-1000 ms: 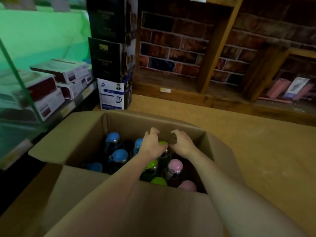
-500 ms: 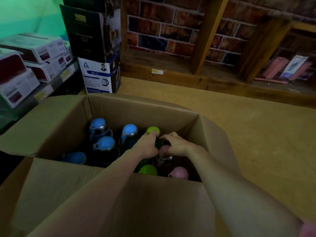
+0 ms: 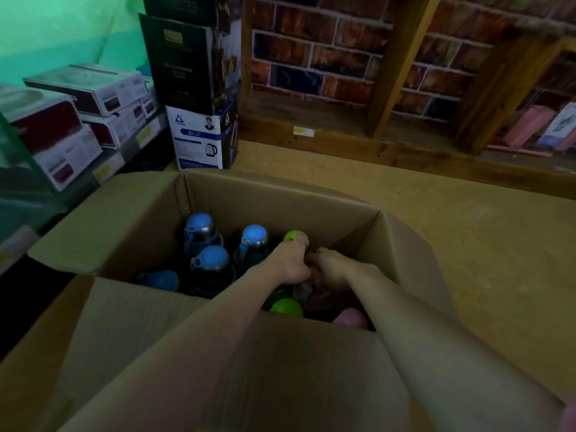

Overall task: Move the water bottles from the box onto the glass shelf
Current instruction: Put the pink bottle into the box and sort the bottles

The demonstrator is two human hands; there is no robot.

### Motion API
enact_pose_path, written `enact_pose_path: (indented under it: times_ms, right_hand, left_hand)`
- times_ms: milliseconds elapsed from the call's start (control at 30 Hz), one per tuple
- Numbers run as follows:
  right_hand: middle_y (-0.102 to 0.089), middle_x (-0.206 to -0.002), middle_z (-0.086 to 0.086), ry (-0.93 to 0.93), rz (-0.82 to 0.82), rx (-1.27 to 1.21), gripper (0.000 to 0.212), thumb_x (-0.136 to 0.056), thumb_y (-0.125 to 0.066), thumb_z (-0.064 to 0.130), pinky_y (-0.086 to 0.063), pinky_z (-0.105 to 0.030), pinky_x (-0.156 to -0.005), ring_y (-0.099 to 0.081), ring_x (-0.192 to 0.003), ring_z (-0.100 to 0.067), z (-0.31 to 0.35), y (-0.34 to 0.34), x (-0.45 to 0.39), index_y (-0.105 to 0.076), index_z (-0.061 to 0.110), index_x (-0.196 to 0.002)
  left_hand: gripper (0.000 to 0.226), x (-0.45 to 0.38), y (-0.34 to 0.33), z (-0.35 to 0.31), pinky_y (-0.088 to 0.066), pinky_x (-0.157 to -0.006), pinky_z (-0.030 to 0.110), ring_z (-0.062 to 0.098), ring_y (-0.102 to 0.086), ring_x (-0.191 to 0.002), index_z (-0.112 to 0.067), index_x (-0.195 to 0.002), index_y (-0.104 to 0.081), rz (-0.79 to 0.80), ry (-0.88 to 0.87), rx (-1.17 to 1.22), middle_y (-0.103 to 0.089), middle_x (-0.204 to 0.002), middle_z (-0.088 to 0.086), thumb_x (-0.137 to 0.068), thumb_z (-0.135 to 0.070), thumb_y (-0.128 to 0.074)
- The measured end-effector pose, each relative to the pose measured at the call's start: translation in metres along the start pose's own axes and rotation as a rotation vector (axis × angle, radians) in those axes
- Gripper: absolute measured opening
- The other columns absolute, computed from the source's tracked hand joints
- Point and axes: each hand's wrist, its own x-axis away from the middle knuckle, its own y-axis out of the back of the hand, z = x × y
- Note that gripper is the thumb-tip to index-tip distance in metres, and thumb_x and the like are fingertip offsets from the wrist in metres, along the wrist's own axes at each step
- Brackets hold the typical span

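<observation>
Both hands sit down inside the open cardboard box [image 3: 280, 194], center of frame, fingers curled. Left hand [image 3: 288, 265] has fingers bent over the neck area below a green-capped bottle [image 3: 295, 236], fingertips touching it; whether it truly grips it, cannot tell. Right hand [image 3: 332, 268] curls around a pink-capped bottle [image 3: 314, 277] that is mostly hidden under the fingers, seems to be gripping it. The two hands touch each other at the knuckles.

Bottle count by visible caps: four blue, namely the rear blue cap [image 3: 197, 221], the middle blue cap [image 3: 255, 235], the front blue cap [image 3: 212, 258] and a low blue cap [image 3: 160, 279] at the left near edge; two green, the far one by the left hand plus a near green cap [image 3: 286, 307]; two pink, the held one plus a near pink cap [image 3: 350, 318]. All upright inside the box; none out.

Box flaps are folded outward, near flap fills lower frame. Box stands on a tan floor [image 3: 467, 244]. Upper left: stacked product cartons [image 3: 199, 88] and white-red boxes [image 3: 93, 92] on a glass shelf [image 3: 103, 169]. Brick wall [image 3: 311, 57] with wooden shelving at top right.
</observation>
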Motion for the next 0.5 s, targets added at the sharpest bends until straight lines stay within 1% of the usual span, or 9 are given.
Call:
enact_pose_path:
  times_ms: [67,133,233,300,400,500]
  right_hand:
    - [-0.052,-0.125,-0.022,-0.006,-0.051,-0.018,0.037,-0.092,-0.049,0.022,-0.044,-0.038,-0.089,-0.053,-0.113,-0.039,0.003,0.009,0.001,-0.052,0.011,-0.128]
    - [-0.051,-0.121,-0.02,-0.022,-0.09,-0.039,0.038,-0.088,-0.055,0.027,-0.044,-0.037,-0.088,-0.054,-0.112,-0.039,0.007,0.021,0.005,-0.053,0.014,-0.124]
    - [-0.046,-0.123,-0.015,-0.026,-0.149,-0.027,0.062,-0.073,-0.073,0.033,-0.045,-0.037,-0.097,-0.05,-0.115,-0.035,0.013,0.04,0.014,-0.049,0.022,-0.129]
    - [-0.046,-0.123,-0.012,-0.013,-0.211,-0.045,0.069,-0.067,-0.076,0.034,-0.044,-0.04,-0.098,-0.049,-0.117,-0.034,0.02,0.054,0.02,-0.048,0.029,-0.13]
    - [-0.047,-0.126,-0.009,0.024,-0.292,-0.107,0.066,-0.069,-0.075,0.031,-0.045,-0.04,-0.095,-0.049,-0.117,-0.03,0.035,0.075,0.031,-0.048,0.031,-0.129]
    - [-0.049,-0.123,-0.007,0.056,-0.372,-0.186,0.059,-0.071,-0.073,0.029,-0.046,-0.037,-0.088,-0.051,-0.108,-0.027,0.057,0.091,0.04,-0.048,0.026,-0.124]
  left_hand:
    - [0.06,0.004,0.004,-0.002,-0.042,-0.092,0.03,0.03,-0.05,-0.119,-0.005,-0.132,-0.037,-0.037,-0.008,0.02,-0.048,-0.13,0.018,-0.08,-0.013,-0.066]
    - [0.063,0.007,0.01,-0.005,-0.042,-0.088,0.03,0.03,-0.051,-0.118,-0.005,-0.131,-0.036,-0.051,-0.003,0.044,-0.05,-0.128,0.017,-0.077,-0.011,-0.068]
    - [0.067,0.014,0.021,-0.007,-0.043,-0.086,0.032,0.031,-0.053,-0.114,-0.003,-0.127,-0.036,-0.079,0.014,0.083,-0.052,-0.124,0.016,-0.072,-0.012,-0.074]
    - [0.07,0.022,0.031,-0.008,-0.043,-0.085,0.032,0.028,-0.053,-0.114,-0.004,-0.126,-0.037,-0.112,0.024,0.131,-0.053,-0.123,0.012,-0.07,-0.013,-0.077]
    - [0.076,0.034,0.051,-0.008,-0.04,-0.083,0.029,0.024,-0.052,-0.115,-0.009,-0.129,-0.039,-0.138,0.039,0.22,-0.053,-0.123,0.008,-0.067,-0.022,-0.082]
    - [0.077,0.047,0.068,-0.004,-0.043,-0.092,0.032,0.023,-0.053,-0.115,-0.012,-0.125,-0.041,-0.181,0.026,0.306,-0.055,-0.124,0.005,-0.064,-0.024,-0.085]
